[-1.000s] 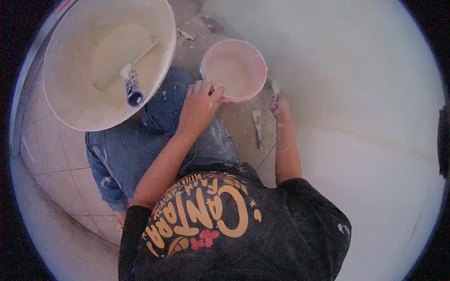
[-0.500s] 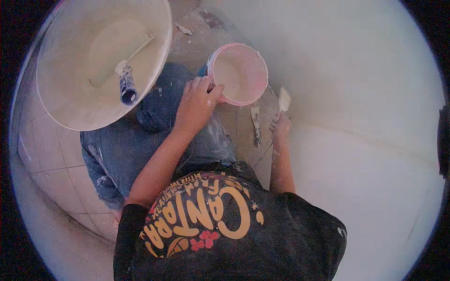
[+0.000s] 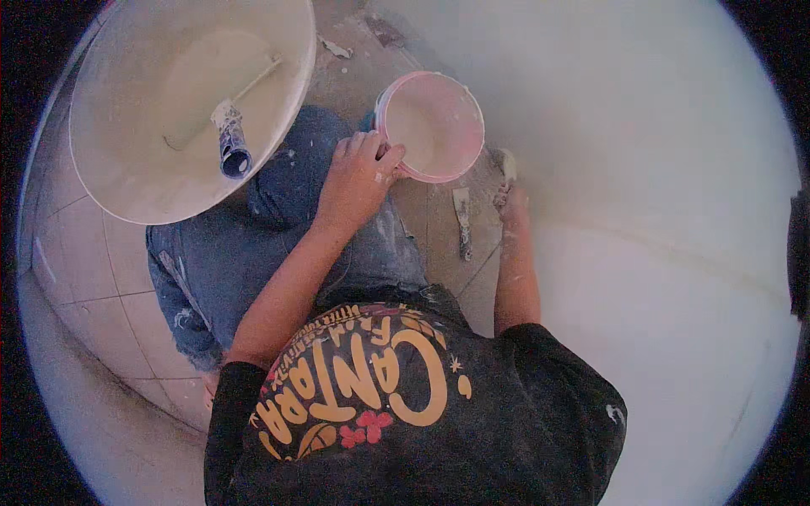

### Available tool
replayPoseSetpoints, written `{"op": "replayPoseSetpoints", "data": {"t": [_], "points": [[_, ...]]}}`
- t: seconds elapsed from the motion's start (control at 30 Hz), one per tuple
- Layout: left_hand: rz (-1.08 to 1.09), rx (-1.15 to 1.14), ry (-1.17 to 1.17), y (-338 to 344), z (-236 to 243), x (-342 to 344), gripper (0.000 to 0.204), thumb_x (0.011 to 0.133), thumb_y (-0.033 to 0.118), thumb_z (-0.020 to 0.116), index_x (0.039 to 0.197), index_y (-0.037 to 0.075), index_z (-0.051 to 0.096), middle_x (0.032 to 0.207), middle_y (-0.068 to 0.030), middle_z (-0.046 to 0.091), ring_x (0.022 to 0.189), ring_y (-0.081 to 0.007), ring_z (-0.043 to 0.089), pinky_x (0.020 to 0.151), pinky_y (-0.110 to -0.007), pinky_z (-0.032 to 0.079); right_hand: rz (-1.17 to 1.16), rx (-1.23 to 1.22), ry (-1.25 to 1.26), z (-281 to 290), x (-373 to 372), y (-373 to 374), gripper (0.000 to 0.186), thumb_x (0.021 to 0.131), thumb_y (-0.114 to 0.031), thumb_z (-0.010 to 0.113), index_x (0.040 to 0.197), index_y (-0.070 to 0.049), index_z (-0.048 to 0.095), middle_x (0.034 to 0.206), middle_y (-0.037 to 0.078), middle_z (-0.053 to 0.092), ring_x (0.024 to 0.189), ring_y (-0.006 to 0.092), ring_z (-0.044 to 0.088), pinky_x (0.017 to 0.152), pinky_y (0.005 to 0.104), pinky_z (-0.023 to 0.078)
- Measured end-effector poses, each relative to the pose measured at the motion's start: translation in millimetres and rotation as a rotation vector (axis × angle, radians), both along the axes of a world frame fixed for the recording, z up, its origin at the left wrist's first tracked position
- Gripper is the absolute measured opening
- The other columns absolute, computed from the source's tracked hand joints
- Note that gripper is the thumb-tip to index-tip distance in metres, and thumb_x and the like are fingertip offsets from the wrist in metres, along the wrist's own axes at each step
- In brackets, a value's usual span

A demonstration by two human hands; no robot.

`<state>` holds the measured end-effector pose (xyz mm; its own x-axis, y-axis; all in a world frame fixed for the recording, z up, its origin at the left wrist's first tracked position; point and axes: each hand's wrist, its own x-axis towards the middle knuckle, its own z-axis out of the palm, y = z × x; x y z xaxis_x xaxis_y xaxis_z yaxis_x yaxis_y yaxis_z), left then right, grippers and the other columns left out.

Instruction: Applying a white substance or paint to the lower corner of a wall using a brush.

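Observation:
My left hand [image 3: 361, 179] grips the near left rim of a small pink bucket [image 3: 461, 126], its thumb over the edge. Pale paint [image 3: 415, 139] lies inside the bucket. In my right hand [image 3: 512, 204] is a paintbrush [image 3: 505, 163] with pale bristles, pointing away from me close to the white wall [image 3: 641, 185]. The fingers are closed round its handle, and whether the bristles touch the wall I cannot tell. Between my two hands a paint-smeared scraper [image 3: 462, 223] lies on the floor.
A large white tub [image 3: 93, 169] at the upper left holds pale paint and a paint roller [image 3: 229, 139] with a dark handle. My bent leg in jeans [image 3: 236, 261] is beside it. Tiled floor [image 3: 89, 261] shows at the left. A pale scrap [image 3: 336, 49] lies beyond the bucket.
My right hand and the brush have shifted slightly, the brush now more upright and seen narrower. The bucket, still in my left hand, has barely moved.

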<state>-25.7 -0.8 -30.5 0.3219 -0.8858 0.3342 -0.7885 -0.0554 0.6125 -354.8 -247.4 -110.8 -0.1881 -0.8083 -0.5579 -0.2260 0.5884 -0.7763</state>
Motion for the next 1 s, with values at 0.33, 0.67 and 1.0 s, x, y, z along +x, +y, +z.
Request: {"op": "replayPoseSetpoints", "data": {"t": [0.33,0.67,1.0], "points": [[-0.007,0.035,0.020,5.3,-2.3,3.4,0.028,0.080,0.022,0.064,0.106,0.011,0.063,0.097,-0.0075,0.052,0.097,-0.0259,0.052,0.086,-0.043,0.042,-0.246,-0.598,-0.100,107.6,8.9,53.5,0.047,0.096,-0.034,0.047,0.130,-0.002,0.049,0.116,0.011,0.057,0.096,0.0206,0.055,0.072,0.0364,0.044],[-0.032,-0.058,0.033,-9.3,11.9,-10.3,0.033,0.078,0.020,0.066,0.109,0.011,0.062,0.099,-0.0084,0.053,0.099,-0.0268,0.052,0.086,-0.042,0.042,0.570,-0.735,0.851,-101.2,-222.7,-28.7,0.038,0.092,-0.027,0.053,0.123,-0.006,0.054,0.095,0.011,0.061,0.087,0.0253,0.062,0.063,0.0381,0.051],[0.004,0.117,-0.018,4.7,-3.3,3.8,0.035,0.077,0.024,0.070,0.108,0.011,0.063,0.104,-0.0111,0.056,0.102,-0.0291,0.053,0.088,-0.044,0.043,-0.289,-0.704,-0.013,67.8,-5.4,64.1,0.048,0.096,-0.037,0.049,0.132,-0.005,0.046,0.097,0.008,0.060,0.093,0.0257,0.058,0.072,0.0390,0.048]]}}
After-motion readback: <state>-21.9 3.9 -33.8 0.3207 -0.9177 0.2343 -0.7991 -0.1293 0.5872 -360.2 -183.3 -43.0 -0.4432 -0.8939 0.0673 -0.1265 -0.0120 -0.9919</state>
